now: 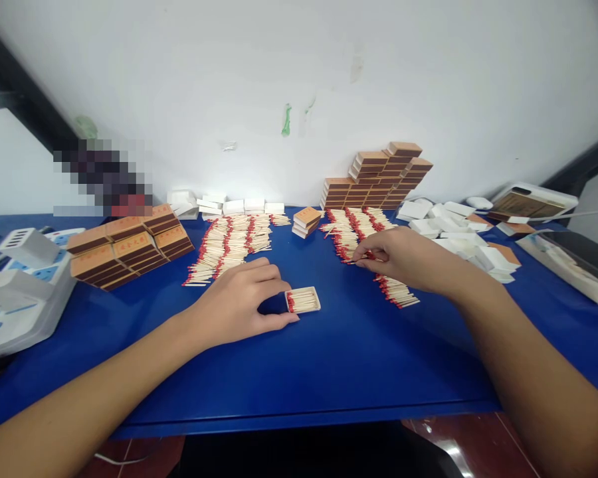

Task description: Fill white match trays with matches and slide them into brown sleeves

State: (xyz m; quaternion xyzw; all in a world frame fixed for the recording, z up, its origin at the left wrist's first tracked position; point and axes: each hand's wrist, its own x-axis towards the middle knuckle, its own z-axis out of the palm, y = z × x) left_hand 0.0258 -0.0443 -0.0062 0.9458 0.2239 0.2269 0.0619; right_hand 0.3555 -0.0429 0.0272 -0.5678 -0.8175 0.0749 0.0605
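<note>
My left hand grips the left end of a small white matchbox tray between thumb and fingers. Red-tipped matches lie inside the tray, heads toward my hand. Over the right-hand spread of matches, my right hand is bent down in a pinch at its near edge, on matches there; how many is hidden by the fingers. A smaller bunch of matches lies below my right wrist. Another wide spread of matches fans out behind my left hand.
Closed matchboxes are stacked against the wall, with wrapped matchbox bundles at left. A short stack of matchboxes stands mid-table. White trays line the back; more white trays pile at right. A power strip occupies the left edge.
</note>
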